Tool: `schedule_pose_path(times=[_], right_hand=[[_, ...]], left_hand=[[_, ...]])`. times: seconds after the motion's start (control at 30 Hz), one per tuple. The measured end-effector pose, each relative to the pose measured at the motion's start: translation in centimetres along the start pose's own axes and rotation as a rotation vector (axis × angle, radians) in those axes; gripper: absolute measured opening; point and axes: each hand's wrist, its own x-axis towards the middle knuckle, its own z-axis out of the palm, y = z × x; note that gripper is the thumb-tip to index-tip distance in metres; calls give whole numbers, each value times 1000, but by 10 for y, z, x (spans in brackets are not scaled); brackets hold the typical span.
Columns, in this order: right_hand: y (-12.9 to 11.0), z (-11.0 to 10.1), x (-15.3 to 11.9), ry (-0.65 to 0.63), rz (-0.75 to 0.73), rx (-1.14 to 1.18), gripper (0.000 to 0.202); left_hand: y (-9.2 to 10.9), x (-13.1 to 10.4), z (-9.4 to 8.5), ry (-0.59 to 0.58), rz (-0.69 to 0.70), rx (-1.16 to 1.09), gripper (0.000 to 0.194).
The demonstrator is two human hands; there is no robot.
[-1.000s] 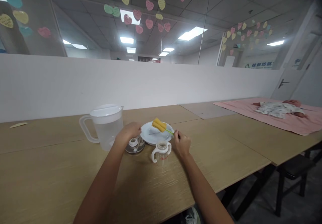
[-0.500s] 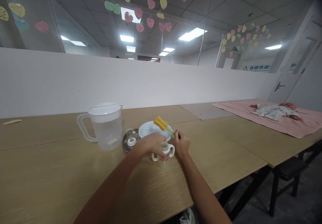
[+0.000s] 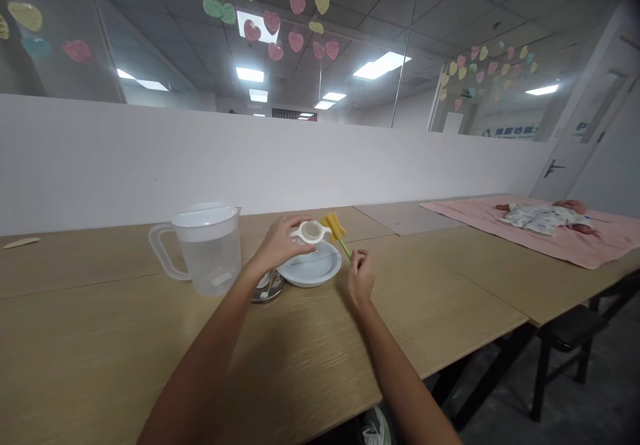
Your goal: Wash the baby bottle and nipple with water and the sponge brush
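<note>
My left hand is closed around a clear baby bottle with white handles, raised over a white bowl and tilted so its open mouth faces me. In my right hand is the green handle of a bottle brush. The brush's yellow sponge head is up beside the bottle's right handle. Left of the bowl, a round metal tray carries small white bottle parts, partly hidden by my left wrist.
A lidded plastic pitcher holding clear liquid stands left of the tray. Far right, a baby doll lies on a pink cloth. A thin pale object lies at far left. A black stool stands beyond the table's front edge.
My left hand has lifted the bottle off the table to above the bowl and tipped it. The brush head has moved right and up, off the bowl's rim.
</note>
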Motion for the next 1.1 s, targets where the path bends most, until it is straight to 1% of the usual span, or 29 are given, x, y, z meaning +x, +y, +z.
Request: schedule_pose_path(times=[0.1, 0.17, 0.27, 0.33, 0.43, 0.5, 0.6, 0.7, 0.77, 0.83, 0.93, 1.0, 1.03, 1.07, 1.1], right_hand=[[0, 2, -1, -11, -36, 24, 49], [0, 2, -1, -15, -52, 38, 49], [-3, 0, 0, 3, -67, 56, 49], [-5, -1, 0, 8, -102, 41, 49], [-7, -2, -2, -7, -211, -67, 46], [-6, -1, -4, 0, -296, -175, 44], [-1, 0, -6, 17, -429, -328, 44], [2, 0, -7, 35, -531, -428, 43], [1, 0, -9, 44, -566, -458, 44], [-3, 0, -12, 39, -594, -466, 43], [-7, 2, -16, 6, -647, -454, 40], [-7, 2, -15, 0, -644, -447, 40], [-5, 2, -13, 17, -608, -452, 41], [-3, 0, -10, 50, -544, -466, 41], [0, -2, -5, 98, -450, -489, 41]], left_hand=[[-12, 2, 8, 81, -59, 112, 53], [-19, 1, 10, 90, -87, 231, 52], [-29, 0, 9, 32, -75, 403, 49], [-33, -1, 9, -16, -65, 470, 49], [-36, -1, 8, -53, -65, 514, 50], [-37, -1, 10, -51, -30, 560, 48], [-36, -2, 14, -65, 66, 706, 41], [-29, -5, 21, -109, 129, 812, 38], [-22, -6, 28, -138, 180, 856, 34], [-14, -8, 35, -174, 263, 896, 28], [-5, -10, 44, -238, 370, 888, 25], [-4, -10, 45, -250, 368, 870, 26], [-6, -10, 43, -233, 343, 870, 27], [-9, -9, 41, -205, 310, 876, 28], [-14, -8, 37, -160, 269, 885, 30]])
